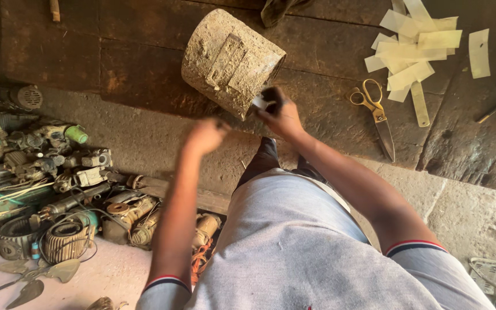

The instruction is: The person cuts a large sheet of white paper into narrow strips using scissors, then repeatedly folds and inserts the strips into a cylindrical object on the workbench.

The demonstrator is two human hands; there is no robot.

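Note:
A dusty grey metal cylinder (231, 60), an open-ended motor housing, lies tilted on the dark stone slab (133, 51) in front of me. My right hand (279, 115) is at the cylinder's open rim, fingers closed around a small dark object with a white part. My left hand (205, 135) is blurred, fingers curled, just below the cylinder's lower left side; what it holds, if anything, cannot be made out.
Yellow-handled scissors (374, 112) lie on the slab at the right. A pile of pale paper strips (414, 49) sits at the upper right. A heap of old motors, coils and wires (53, 195) fills the floor at the left. A fan blade (47, 275) lies at the lower left.

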